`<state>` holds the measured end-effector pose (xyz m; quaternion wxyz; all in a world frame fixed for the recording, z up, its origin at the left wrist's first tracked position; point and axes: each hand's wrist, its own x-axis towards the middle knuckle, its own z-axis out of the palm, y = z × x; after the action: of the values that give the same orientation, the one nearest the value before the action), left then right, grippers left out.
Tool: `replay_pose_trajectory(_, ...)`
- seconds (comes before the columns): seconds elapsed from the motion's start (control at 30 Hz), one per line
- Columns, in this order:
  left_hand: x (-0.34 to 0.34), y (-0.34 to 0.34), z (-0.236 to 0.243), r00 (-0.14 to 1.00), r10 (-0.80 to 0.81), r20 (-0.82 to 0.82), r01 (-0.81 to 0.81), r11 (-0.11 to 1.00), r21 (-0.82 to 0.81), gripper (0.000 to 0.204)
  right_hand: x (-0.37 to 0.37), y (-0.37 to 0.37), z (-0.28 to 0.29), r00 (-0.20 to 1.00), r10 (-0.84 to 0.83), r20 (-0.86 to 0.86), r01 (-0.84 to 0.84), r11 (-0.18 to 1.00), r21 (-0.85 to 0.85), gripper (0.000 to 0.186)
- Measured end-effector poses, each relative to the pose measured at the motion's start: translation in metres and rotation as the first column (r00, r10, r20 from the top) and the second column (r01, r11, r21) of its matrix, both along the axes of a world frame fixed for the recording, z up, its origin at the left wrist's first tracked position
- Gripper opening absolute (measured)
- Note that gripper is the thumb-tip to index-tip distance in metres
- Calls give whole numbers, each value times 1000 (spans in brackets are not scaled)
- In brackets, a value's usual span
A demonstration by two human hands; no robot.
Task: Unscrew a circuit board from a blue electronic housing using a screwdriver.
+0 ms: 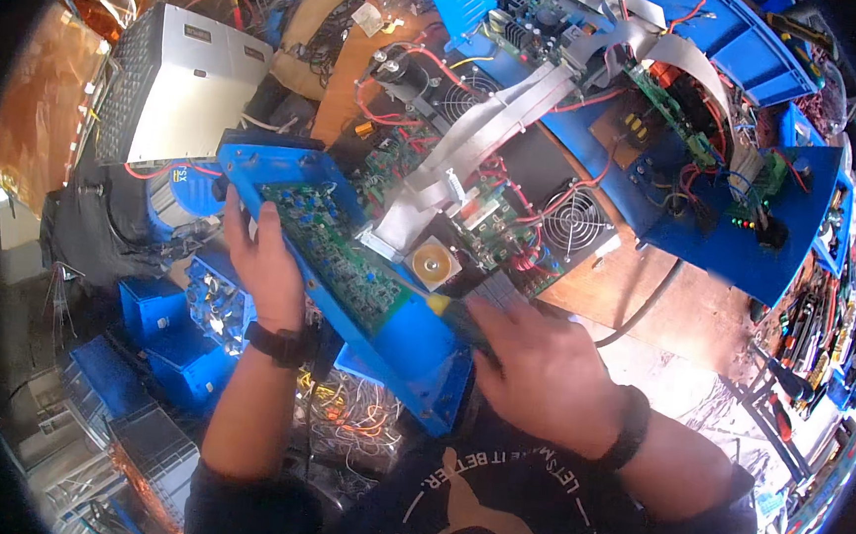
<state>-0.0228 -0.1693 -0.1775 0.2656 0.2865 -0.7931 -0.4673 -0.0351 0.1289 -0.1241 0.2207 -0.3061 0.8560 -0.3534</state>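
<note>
A long blue metal panel (421, 366) with raised edges slants across the middle. It carries a green circuit board (345, 251) covered in small parts. My left hand (267, 271) grips the panel's left edge, fingers pointing up along it. At the panel's lower right end, my right hand (540, 369) is closed around a dark tool with a yellow end (438, 304). The tool is partly hidden by the fingers and blurred, so its kind is unclear. A grey ribbon cable (488, 122) runs from the circuit board's upper right side toward the opened machine behind it.
Behind lie the machine's boards, red wires and a round fan grille (572, 221). A blue panel with lit lamps (749, 225) stands at right. Hand tools (780, 411) line the right side. A silver case (203, 83) stands at left, blue bins (170, 338) below it.
</note>
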Motion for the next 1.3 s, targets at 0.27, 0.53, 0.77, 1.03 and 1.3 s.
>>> replay_pose_trajectory(0.27, -6, 5, 3, 1000, 18, -12, -19, 1000, -17, 54, 12, -11, -40, 989, 82, -122, -80, 996, 27, 29)
replay_pose_trajectory(0.53, 0, -6, -3, 999, -14, -30, 15, 999, 52, 54, 8, -24, -21, 987, -32, -156, 47, 995, 92, 23)
replay_pose_trajectory(0.77, -1, -9, -5, 1000, -16, -16, 15, 998, -64, 54, -47, -36, -27, 952, 32, -304, 74, 941, 330, 26)
replay_pose_trajectory(1.03, -4, 1, -1, 1000, 19, 13, -18, 999, -32, 54, 19, 40, -32, 953, -114, 281, 149, 983, -109, 33)
replay_pose_trajectory(1.3, -3, 5, 6, 1000, -2, -1, 3, 986, 168, 57, 31, 13, -73, 903, -116, 414, 165, 983, -85, 35)
